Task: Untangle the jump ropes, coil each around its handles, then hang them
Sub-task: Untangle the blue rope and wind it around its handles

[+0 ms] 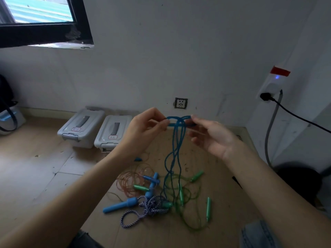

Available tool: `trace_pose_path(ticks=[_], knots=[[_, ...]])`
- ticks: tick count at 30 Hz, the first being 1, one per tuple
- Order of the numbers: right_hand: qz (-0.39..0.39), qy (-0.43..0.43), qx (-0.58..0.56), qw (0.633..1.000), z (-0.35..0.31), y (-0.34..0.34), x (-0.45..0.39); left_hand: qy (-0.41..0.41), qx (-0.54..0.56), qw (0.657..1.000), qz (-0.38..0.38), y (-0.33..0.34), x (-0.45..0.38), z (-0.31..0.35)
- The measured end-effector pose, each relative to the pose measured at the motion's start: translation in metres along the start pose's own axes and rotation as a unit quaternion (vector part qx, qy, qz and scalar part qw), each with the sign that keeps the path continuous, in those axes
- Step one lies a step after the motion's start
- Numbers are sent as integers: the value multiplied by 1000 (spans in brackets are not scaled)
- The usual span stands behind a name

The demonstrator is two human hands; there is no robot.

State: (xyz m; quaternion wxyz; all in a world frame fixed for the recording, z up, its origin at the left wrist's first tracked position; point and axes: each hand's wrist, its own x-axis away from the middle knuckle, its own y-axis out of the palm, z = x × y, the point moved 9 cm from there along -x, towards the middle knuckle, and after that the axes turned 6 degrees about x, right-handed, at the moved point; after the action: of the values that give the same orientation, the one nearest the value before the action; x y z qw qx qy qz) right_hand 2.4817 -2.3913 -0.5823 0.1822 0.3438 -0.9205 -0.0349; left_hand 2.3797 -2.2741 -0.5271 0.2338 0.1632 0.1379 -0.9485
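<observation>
Pretty dim in here, just soft grey daylight from the black-framed window (pixel 41 18) up left. Barely any hard shadows. Wide lens bends the edges, forearms look stretched, and the whole thing's a bit soft, corners especially.

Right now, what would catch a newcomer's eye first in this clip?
Both hands, left hand and right hand, hold up a knotted blue rope mid-frame, its strands hanging down. Below on the cardboard lies a tangle of ropes with green handles and blue handles.
</observation>
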Motion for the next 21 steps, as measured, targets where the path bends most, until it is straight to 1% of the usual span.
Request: trace_pose_path(ticks=[1,3,5,6,7,8,9,11,12,13,14,16,17,18,19,20,21], knots=[[15,16,-26,999,2,-6,-2,-14,26,999,-23,4,1,1],[17,53,-52,997,10,-7,-5,-63,93,987,-114,21,7,-3],[-19,94,-47,994,20,2,-5,-115,134,961,-215,41,19,-8],[-42,107,-44,992,23,7,-4,-135,146,950,-242,46,23,-10],[-62,114,-48,990,24,12,-2,-154,152,945,-246,46,24,-13],[-77,116,-57,989,22,15,0,-173,139,946,-237,43,22,-19],[-88,110,-67,988,19,17,1,-190,96,952,-221,36,20,-26],[-110,79,-57,989,11,21,4,-205,-50,958,-195,23,15,-41],[-121,58,-24,991,8,24,5,-196,-112,958,-180,17,13,-46],[-133,28,41,990,7,26,5,-178,-148,960,-156,12,11,-46],[-137,-7,141,980,6,28,4,-157,-157,967,-126,7,9,-44],[-139,-61,347,925,8,36,7,-137,-104,983,-59,-5,5,-37],[-144,-75,399,902,9,39,8,-140,-55,988,-31,-12,4,-36],[-147,-86,409,897,8,40,8,-149,2,989,-5,-18,2,-34],[-138,-92,370,914,3,37,7,-157,67,985,12,-24,1,-33],[-114,-80,287,948,-2,30,4,-160,130,978,15,-26,0,-32],[-86,-51,177,979,-5,19,0,-155,186,970,-1,-24,0,-30]])
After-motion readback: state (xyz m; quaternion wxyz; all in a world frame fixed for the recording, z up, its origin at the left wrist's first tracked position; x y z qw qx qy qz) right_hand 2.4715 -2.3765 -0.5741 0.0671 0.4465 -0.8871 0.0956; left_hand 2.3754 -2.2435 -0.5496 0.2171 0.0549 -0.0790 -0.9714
